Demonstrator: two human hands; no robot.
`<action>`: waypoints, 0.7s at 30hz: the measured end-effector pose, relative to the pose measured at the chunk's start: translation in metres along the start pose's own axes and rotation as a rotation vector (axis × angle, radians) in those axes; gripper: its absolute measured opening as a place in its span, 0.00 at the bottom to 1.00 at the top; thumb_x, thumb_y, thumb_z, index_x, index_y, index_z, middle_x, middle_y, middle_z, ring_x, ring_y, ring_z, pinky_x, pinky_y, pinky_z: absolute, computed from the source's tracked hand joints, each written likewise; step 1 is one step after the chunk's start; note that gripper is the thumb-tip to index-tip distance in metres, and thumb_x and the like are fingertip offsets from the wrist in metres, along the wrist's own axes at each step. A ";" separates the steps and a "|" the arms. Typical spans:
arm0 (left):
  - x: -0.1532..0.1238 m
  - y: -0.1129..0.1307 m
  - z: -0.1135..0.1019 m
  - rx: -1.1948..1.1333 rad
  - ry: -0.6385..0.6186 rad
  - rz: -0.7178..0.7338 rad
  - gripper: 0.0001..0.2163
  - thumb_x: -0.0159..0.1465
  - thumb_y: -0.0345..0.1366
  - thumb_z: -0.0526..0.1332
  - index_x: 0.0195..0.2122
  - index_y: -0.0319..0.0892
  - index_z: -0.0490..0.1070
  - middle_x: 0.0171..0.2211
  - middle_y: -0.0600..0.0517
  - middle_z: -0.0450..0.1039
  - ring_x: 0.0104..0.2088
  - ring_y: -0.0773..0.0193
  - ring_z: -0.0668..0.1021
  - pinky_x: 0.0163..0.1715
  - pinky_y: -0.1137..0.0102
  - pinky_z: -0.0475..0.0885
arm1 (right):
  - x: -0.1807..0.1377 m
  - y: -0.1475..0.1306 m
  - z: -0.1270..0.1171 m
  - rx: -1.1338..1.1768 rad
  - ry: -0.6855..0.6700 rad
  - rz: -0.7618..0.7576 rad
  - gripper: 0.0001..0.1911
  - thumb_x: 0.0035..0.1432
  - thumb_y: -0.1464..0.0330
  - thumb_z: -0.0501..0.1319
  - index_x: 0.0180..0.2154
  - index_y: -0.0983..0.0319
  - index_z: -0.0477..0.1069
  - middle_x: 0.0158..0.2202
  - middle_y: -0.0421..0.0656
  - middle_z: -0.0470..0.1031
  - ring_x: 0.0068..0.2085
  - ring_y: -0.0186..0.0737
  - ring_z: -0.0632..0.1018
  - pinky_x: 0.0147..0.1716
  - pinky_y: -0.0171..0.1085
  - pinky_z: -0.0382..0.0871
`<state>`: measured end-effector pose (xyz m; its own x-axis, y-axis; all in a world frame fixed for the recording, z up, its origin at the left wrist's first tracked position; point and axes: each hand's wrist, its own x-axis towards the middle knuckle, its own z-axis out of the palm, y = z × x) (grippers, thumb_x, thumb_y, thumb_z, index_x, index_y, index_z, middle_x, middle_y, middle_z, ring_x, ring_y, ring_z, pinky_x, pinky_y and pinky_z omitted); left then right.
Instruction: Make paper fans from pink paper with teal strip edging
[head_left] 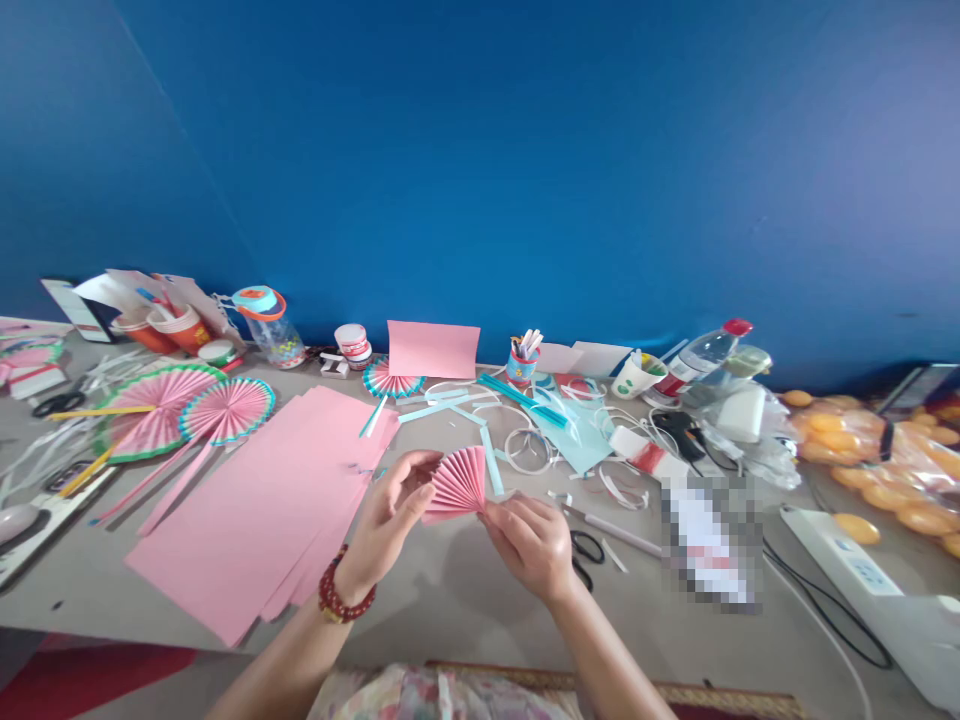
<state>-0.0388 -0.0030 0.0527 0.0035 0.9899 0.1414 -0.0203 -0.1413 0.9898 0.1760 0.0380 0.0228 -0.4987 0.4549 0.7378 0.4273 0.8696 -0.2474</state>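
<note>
A pleated pink paper fan is held up between my hands over the near middle of the table. My left hand closes on its left edge, thumb in front and fingers partly behind the folds. The gathered lower right corner of the fan is pinched by my right hand. The pleats spread out up and to the left from that corner. Under and left of my left hand lie large pink paper sheets. Black-handled scissors rest just right of my right hand, their blades hidden.
Finished pleated fans lie at the left. Paper strips and light blue paper are scattered behind my hands. A pen cup and a plastic bottle stand near the blue wall. A power strip and orange balls are at right.
</note>
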 end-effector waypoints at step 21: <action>0.000 0.009 0.011 -0.016 -0.057 -0.034 0.19 0.68 0.41 0.58 0.59 0.42 0.63 0.52 0.43 0.74 0.50 0.55 0.77 0.49 0.64 0.72 | 0.004 -0.007 -0.004 0.144 0.075 0.124 0.10 0.60 0.77 0.62 0.43 0.60 0.70 0.24 0.39 0.71 0.25 0.34 0.69 0.26 0.34 0.61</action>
<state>-0.0280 -0.0046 0.0616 0.0610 0.9922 0.1090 -0.0356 -0.1070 0.9936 0.1735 0.0328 0.0300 -0.3892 0.5490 0.7397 0.3665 0.8290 -0.4224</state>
